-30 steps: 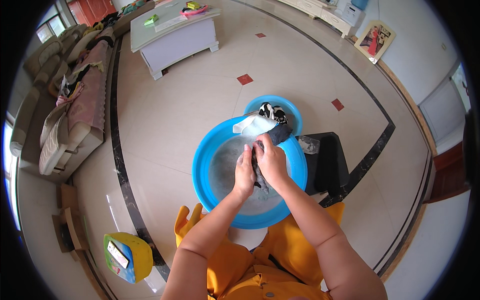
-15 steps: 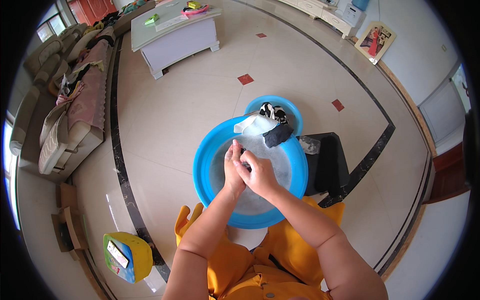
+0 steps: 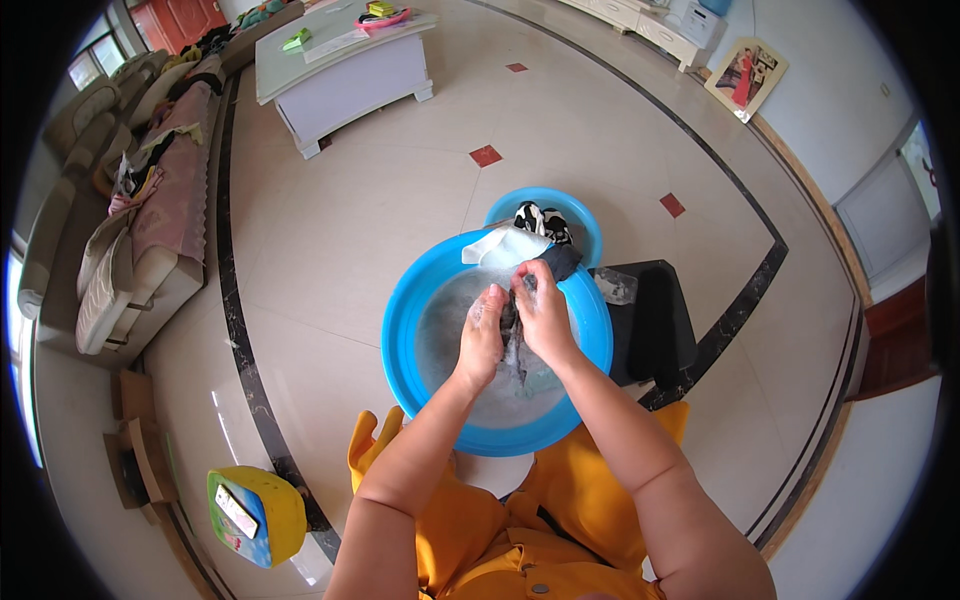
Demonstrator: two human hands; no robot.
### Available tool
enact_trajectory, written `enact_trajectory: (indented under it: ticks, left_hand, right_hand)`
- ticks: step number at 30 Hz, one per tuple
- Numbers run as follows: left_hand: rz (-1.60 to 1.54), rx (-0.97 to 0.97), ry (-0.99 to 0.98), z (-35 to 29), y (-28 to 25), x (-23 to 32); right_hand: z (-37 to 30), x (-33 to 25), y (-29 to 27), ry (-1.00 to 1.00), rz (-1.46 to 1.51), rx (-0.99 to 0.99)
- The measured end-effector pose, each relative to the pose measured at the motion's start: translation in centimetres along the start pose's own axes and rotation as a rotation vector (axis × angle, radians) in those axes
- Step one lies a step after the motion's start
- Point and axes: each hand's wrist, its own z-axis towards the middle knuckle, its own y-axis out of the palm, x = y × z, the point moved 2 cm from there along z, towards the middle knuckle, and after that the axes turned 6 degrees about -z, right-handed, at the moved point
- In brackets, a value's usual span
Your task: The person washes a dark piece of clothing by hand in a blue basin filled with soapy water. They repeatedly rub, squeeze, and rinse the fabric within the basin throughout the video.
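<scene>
Head view: a large blue basin (image 3: 400, 345) is set on the tiled floor (image 3: 330, 250) directly before the seated person, low and close so that both forearms reach it from above. Shallow cloudy water is held in its round, smooth plastic bowl. A dark wet cloth (image 3: 515, 335) is gripped between the left hand (image 3: 482, 335) and right hand (image 3: 540, 312), both closed on it and pressed together over the middle of the basin, so that drips fall back into the water. The cloth appears limp and soaked, hanging in folds. A pale cloth (image 3: 500, 247) is draped over the far rim, part in and part out. A smaller blue basin (image 3: 582, 215) is placed just behind, touching or nearly touching the large one, with black-and-white patterned fabric (image 3: 535, 217) heaped inside. A black stool (image 3: 655, 320) stands just to the right, a clear crumpled bag (image 3: 615, 287) upon it. Yellow rubber gloves (image 3: 372, 455) lie unused by the person's knee. A yellow container (image 3: 258, 517) sits on the floor to the left. A white tabletop (image 3: 330, 50) and a covered sofa (image 3: 150, 240) are seen well apart.
</scene>
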Motion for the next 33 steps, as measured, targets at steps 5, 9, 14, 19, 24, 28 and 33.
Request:
enact_trajectory:
  ticks: [5,9,14,19,24,28,33]
  left_hand:
    - [0.053,0.043,-0.04,0.3,-0.7,0.6]
    - [0.244,0.118,0.128,0.6,-1.5,2.1]
    - [0.182,0.214,0.127,1.2,-1.9,2.0]
    - [0.263,0.109,0.084,1.2,-2.5,1.3]
    - [0.271,0.063,-0.028,1.0,-1.7,0.7]
    - [0.119,-0.024,-0.197,1.2,-2.4,-0.6]
    - [-0.351,0.001,-0.439,1.2,-2.2,-1.2]
  right_hand:
    - [1.1,0.9,-0.9,0.178,0.155,-0.057]
    - [1.2,0.7,-2.2,0.385,0.277,-0.42]
    - [0.5,-1.1,-2.5,0.118,-0.087,-0.612]
    - [1.0,-1.5,-2.7,0.264,0.121,-0.534]
    - [1.6,-0.7,-3.0,0.334,0.509,-0.423]
    - [1.8,-0.5,-3.3,0.387,0.727,-0.315]
    - [2.3,-0.4,-3.5,0.386,0.777,-0.081]
